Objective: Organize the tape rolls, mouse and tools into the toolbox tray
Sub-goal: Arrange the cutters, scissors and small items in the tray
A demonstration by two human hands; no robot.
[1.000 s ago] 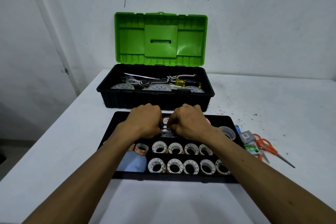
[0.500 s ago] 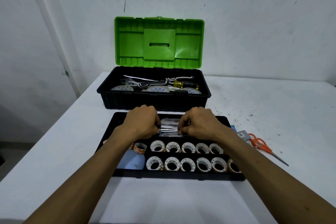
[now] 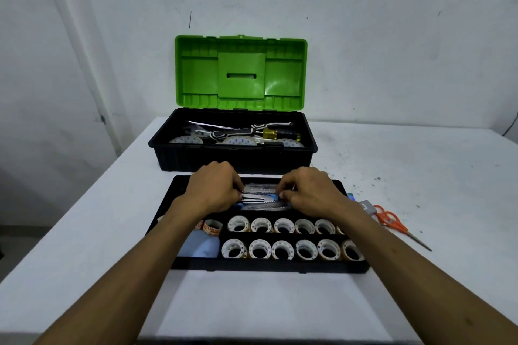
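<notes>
A black toolbox tray [image 3: 269,266] lies on the white table in front of the open toolbox [image 3: 232,157]. Two rows of white tape rolls [image 3: 283,249] stand in its front compartments, with an orange-printed roll [image 3: 212,227] and a pale blue mouse [image 3: 200,245] at the left. In the tray's back compartment lie thin metal tools [image 3: 259,199]. My left hand [image 3: 214,190] pinches their left ends. My right hand [image 3: 311,190] pinches their right ends. What lies under both hands is hidden.
The toolbox has a green lid [image 3: 241,71] standing upright and holds large tape rolls, a wrench and a yellow-handled screwdriver [image 3: 280,135]. Orange scissors [image 3: 392,221] and a small grey item [image 3: 366,207] lie right of the tray.
My hands have drawn apart sideways along the tools in the back compartment. They were bunched together at the middle a second ago.
</notes>
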